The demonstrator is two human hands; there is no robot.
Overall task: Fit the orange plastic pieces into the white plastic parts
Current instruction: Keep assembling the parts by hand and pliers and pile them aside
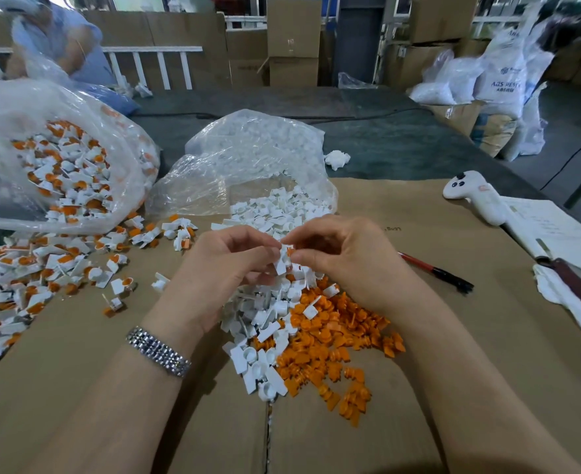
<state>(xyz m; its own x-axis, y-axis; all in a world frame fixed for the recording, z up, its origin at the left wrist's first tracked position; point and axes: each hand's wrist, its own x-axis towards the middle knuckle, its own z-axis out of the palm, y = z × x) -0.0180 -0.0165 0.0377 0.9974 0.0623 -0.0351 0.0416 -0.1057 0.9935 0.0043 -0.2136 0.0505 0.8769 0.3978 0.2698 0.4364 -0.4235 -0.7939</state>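
- Orange pieces (pixel 330 354): loose pile, near centre.
- Left hand (pixel 227 268), right hand (pixel 337 254): both pinching one white part (pixel 282 260).
- Risk: crooked pressing may jam the insert.

Orange piece (pixel 291 249) largely concealed between fingertips of both hands; seating in white part (pixel 281 263) indeterminate. Left-hand bag (pixel 19 107) cut by frame edge. Sack lettering (pixel 505 86) blurred.

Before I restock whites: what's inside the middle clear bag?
The middle bag holds loose white parts, spilling from its open mouth toward the hands. No orange shows inside. Crinkled plastic blurs the back, so its depth cannot be told.
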